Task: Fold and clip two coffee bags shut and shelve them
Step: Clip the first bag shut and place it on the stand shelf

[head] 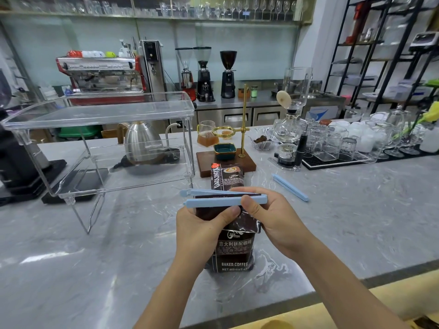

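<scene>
Near coffee bag (pixel 234 245) was held upright on counter (pixel 118 245) by left hand (pixel 199 230); open blue clip (pixel 223 197) pinched by right hand (pixel 268 219). Second bag (pixel 226 175), spare clip (pixel 290 187) and clear shelf (pixel 99 115) were noted behind.

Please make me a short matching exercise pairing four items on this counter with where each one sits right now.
Things:
1. near coffee bag
2. far coffee bag
3. open blue clip
4. spare blue clip

Places:
A. lying alone on the counter, right of the bags
B. held in both hands
C. lying beside the clear shelf
D. at the folded bag top, between two thumbs

Pairs: 1-B, 2-C, 3-D, 4-A
</scene>
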